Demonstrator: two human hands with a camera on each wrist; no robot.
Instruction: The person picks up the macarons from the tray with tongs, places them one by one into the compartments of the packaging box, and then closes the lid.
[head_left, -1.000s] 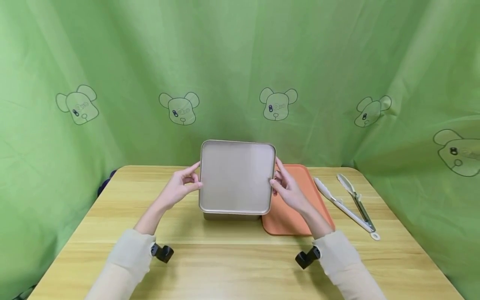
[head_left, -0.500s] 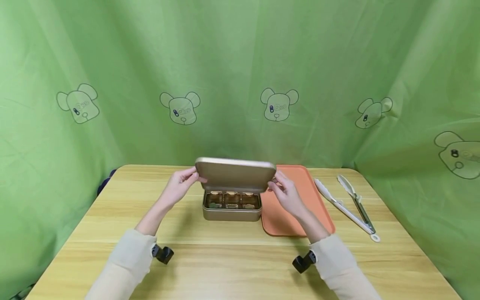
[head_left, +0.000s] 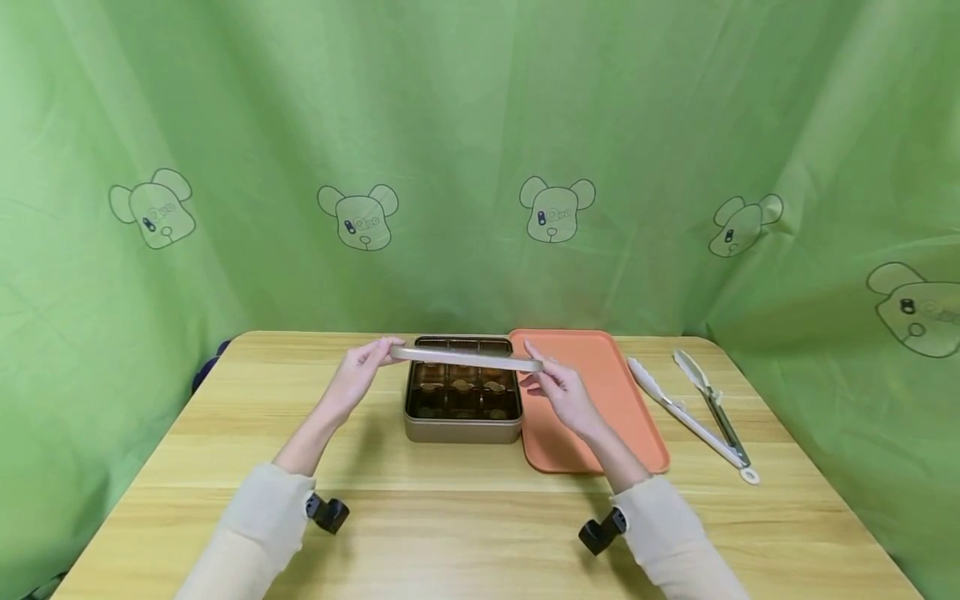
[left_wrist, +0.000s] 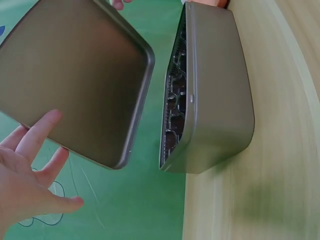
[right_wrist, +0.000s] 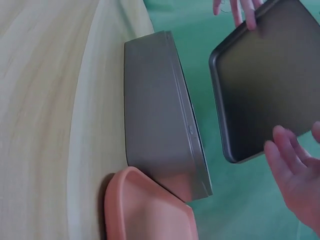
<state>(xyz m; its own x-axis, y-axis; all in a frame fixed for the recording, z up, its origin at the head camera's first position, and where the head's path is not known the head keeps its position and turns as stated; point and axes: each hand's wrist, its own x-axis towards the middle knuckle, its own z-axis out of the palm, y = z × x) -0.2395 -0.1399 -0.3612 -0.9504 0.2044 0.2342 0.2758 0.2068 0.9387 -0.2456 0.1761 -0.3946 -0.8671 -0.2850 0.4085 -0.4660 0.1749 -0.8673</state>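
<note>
A flat metallic brown lid (head_left: 465, 358) is held aloft by both hands and looks nearly edge-on in the head view. My left hand (head_left: 356, 379) grips its left side, with one finger lying on the inner face in the left wrist view. At the opposite side my right hand (head_left: 562, 396) holds the lid, fingertips at its edge in the right wrist view. Below stands the matching rectangular box (head_left: 463, 431), uncovered, with dark see-through compartments (head_left: 461, 402) inside. The lid hides part of the box's far half in the head view.
An orange tray (head_left: 592, 408) lies right beside the box. Farther right is a pair of tongs (head_left: 708, 417), arms spread, with a pale ring at its end. A green curtain (head_left: 465, 125) hangs behind the wooden table (head_left: 420, 533).
The lid has tilted from showing its broad face to nearly edge-on, revealing the compartments in the box. Both hands have turned with it; the box, tray and tongs stay put.
</note>
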